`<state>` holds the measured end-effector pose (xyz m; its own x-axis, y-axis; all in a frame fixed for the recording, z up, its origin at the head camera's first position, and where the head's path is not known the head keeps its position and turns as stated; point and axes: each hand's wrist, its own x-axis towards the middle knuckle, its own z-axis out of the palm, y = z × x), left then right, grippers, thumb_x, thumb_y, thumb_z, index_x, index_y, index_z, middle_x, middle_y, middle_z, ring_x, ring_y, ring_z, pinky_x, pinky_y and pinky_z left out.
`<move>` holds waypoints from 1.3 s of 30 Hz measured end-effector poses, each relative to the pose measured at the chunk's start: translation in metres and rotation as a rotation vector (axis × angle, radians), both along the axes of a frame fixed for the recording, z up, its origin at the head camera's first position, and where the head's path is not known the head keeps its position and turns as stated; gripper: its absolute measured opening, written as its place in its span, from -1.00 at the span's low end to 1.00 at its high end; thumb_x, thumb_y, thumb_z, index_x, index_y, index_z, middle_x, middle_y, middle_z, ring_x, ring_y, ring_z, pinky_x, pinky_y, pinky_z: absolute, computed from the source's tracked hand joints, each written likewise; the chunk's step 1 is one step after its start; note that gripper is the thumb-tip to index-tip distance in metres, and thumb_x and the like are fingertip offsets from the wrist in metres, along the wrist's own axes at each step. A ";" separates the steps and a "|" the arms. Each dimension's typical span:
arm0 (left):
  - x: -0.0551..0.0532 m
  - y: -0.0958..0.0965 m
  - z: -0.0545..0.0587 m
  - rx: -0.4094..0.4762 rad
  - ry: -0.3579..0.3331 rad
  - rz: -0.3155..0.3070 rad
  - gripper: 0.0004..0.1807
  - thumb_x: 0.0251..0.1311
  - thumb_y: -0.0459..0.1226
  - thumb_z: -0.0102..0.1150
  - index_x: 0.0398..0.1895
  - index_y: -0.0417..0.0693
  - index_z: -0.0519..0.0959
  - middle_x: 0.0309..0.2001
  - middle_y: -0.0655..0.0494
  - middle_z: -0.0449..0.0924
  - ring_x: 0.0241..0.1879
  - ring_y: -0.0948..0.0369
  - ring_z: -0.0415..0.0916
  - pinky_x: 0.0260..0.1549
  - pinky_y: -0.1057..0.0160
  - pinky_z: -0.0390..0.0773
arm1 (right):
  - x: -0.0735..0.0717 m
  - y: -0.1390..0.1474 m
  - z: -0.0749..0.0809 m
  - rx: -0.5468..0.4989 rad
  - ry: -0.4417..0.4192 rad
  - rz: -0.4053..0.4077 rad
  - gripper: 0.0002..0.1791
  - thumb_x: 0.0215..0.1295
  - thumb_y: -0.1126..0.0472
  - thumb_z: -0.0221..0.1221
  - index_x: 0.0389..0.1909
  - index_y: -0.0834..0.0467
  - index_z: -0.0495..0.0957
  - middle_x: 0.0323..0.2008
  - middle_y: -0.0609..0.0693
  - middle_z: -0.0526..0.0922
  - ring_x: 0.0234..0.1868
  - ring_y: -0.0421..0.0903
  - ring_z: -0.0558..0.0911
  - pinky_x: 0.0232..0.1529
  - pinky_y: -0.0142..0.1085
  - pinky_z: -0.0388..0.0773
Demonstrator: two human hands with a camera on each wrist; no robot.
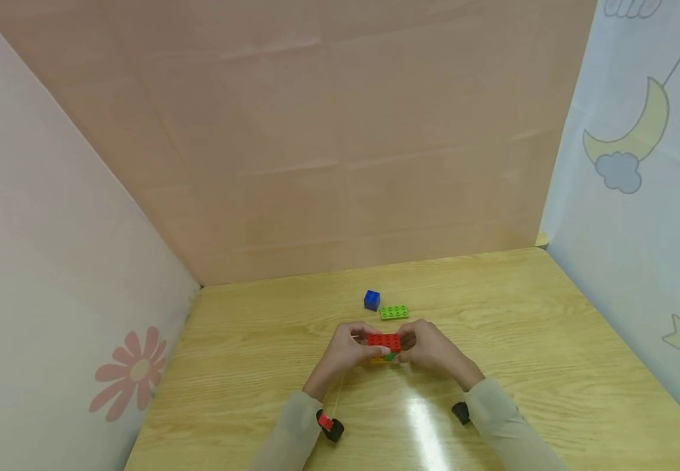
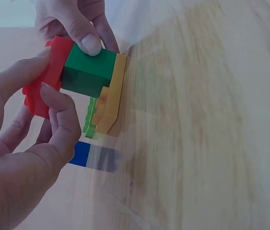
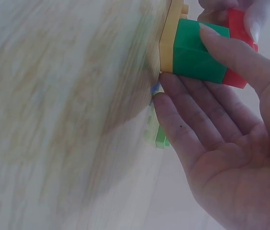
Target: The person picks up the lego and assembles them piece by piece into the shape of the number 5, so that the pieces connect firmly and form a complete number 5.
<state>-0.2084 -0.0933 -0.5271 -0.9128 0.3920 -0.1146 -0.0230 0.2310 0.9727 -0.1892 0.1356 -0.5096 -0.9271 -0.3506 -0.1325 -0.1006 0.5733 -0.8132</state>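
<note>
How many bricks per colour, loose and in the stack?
Red plate: 1
Dark green brick: 1
Yellow plate: 1
Light green plate: 1
Blue brick: 1
Total: 5, with three stacked in both hands and two loose on the table.

no readable text — none anywhere

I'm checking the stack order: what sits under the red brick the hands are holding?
Under the red brick sits a green block, then a yellow plate. Both hands, left hand and right hand, cover the rest.
</note>
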 end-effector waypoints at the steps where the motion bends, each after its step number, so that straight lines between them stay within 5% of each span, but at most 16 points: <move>1: 0.000 0.000 0.000 0.000 -0.004 0.003 -0.69 0.07 -0.19 0.64 -0.12 -0.01 0.79 -0.20 0.08 0.76 -0.38 0.27 0.57 -0.44 0.31 0.61 | 0.000 0.000 0.000 0.003 -0.001 -0.001 -0.71 0.12 0.28 0.55 -0.14 0.14 0.74 -0.20 -0.04 0.83 -0.15 -0.12 0.78 -0.01 -0.07 0.75; 16: 0.004 0.001 0.003 -0.033 -0.041 0.018 -0.71 0.04 -0.21 0.65 -0.16 -0.01 0.80 -0.21 0.09 0.76 -0.43 0.23 0.57 -0.46 0.31 0.66 | 0.002 0.000 -0.007 -0.005 0.023 0.009 -0.73 0.10 0.25 0.57 -0.17 0.08 0.78 -0.18 -0.06 0.85 -0.12 -0.11 0.80 0.05 -0.02 0.75; 27: 0.002 0.003 0.010 -0.115 0.023 0.050 -0.70 0.04 -0.19 0.66 -0.15 -0.03 0.81 -0.26 0.08 0.73 -0.36 0.23 0.46 -0.46 0.37 0.47 | 0.002 -0.001 -0.001 0.006 0.040 -0.001 -0.72 0.11 0.22 0.56 -0.13 0.08 0.81 -0.16 -0.03 0.87 -0.10 -0.10 0.81 0.04 -0.02 0.74; 35: 0.012 0.004 0.014 -0.184 0.056 0.015 -0.68 0.10 -0.12 0.62 -0.11 0.03 0.76 -0.16 0.08 0.72 -0.26 0.18 0.57 -0.42 0.28 0.57 | 0.007 0.004 -0.007 0.019 0.077 0.059 -0.72 0.25 0.19 0.48 -0.02 0.05 0.75 -0.08 -0.06 0.84 -0.05 -0.09 0.80 0.07 -0.04 0.75; 39: 0.009 -0.002 0.019 -0.206 0.068 -0.026 -0.49 0.11 -0.01 0.61 0.06 -0.02 0.72 0.01 0.05 0.73 -0.13 0.15 0.61 -0.30 0.19 0.68 | 0.007 0.008 -0.005 0.033 0.099 0.086 -0.69 0.28 0.16 0.47 0.02 0.06 0.73 -0.03 -0.04 0.83 0.01 -0.03 0.80 0.11 0.01 0.74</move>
<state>-0.1996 -0.0949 -0.5083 -0.9112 0.3899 -0.1331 0.0497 0.4247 0.9040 -0.1820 0.1431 -0.5150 -0.9030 -0.4262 -0.0547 -0.2291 0.5852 -0.7779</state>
